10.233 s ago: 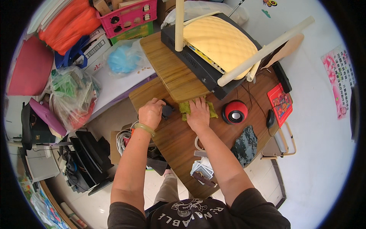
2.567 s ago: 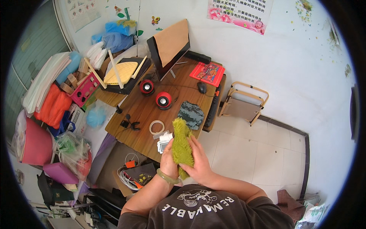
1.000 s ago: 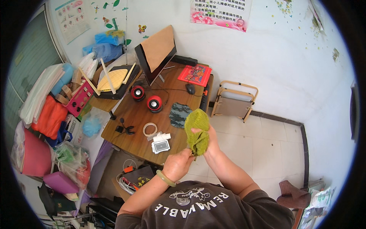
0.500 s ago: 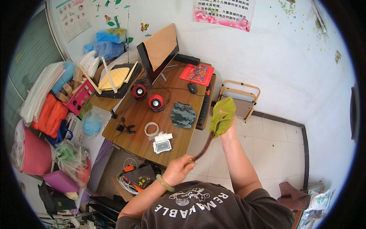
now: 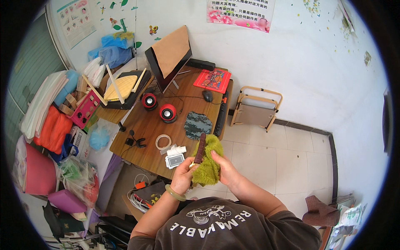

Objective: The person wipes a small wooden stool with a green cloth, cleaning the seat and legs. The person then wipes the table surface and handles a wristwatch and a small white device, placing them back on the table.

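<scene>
Head view, listed from left edge to right. Far left: stacked orange cushions (image 5: 53, 130) and a pink bag (image 5: 38, 171), with clear plastic bags (image 5: 79, 178) below them. Upper left: a yellow woven seat frame (image 5: 121, 86) resting on a black tray. Centre: a wooden desk (image 5: 146, 125) carrying two red round speakers (image 5: 159, 107), a monitor (image 5: 168, 56) with cardboard over its back, a roll of clear tape (image 5: 163, 141), a deck of cards (image 5: 175, 160), a camouflage-pattern pad (image 5: 198, 125), a mouse (image 5: 207, 96) and a red mat (image 5: 214, 79).

Lower centre, just off the desk's near edge: left hand (image 5: 182, 177) (green bangle on the wrist), fingers curled around the lower end of a dark brown stick-like handle (image 5: 200, 148), which stands nearly upright. Touching it on the right, a fuzzy green cloth (image 5: 208, 164) bunched against the handle. Right hand (image 5: 224, 168) presses the cloth from the right, fingers closed on its pile.

Right of centre: a folding stool (image 5: 255, 112) against the white wall. Lower right: a brown rag (image 5: 318, 210) on the tiled floor.
</scene>
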A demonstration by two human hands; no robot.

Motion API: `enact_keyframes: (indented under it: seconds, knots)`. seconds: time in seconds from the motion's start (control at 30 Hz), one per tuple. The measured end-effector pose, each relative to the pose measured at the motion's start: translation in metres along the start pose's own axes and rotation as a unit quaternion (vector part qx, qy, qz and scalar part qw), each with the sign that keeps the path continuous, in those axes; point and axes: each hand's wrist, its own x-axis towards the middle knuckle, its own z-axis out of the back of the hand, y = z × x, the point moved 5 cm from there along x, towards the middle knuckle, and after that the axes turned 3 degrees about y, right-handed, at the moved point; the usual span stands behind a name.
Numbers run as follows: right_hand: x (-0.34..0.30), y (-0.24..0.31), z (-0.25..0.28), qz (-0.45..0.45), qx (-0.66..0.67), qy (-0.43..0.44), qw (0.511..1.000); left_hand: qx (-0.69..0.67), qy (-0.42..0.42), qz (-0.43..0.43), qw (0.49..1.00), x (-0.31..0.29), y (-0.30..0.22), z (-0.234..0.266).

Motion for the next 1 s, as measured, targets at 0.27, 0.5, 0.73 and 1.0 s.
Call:
enact_keyframes:
  seconds: [0.27,0.5,0.73,1.0]
  knots:
    - [-0.005,-0.005,-0.005,0.046,-0.124,0.093,0.987,-0.004,0.043,0.017,0.999,0.001,0.0,0.009]
    - [-0.009,-0.007,-0.003,-0.015,-0.045,0.043,0.998,0.128,0.055,-0.008,0.99,-0.002,-0.001,0.007]
    - [-0.01,-0.005,-0.003,0.0,-0.122,0.023,0.992,0.326,0.101,0.011,0.94,-0.008,0.006,-0.004]
    - [-0.007,0.017,-0.01,0.097,-0.068,-0.025,0.993,0.36,0.095,-0.019,0.928,-0.017,-0.006,-0.018]
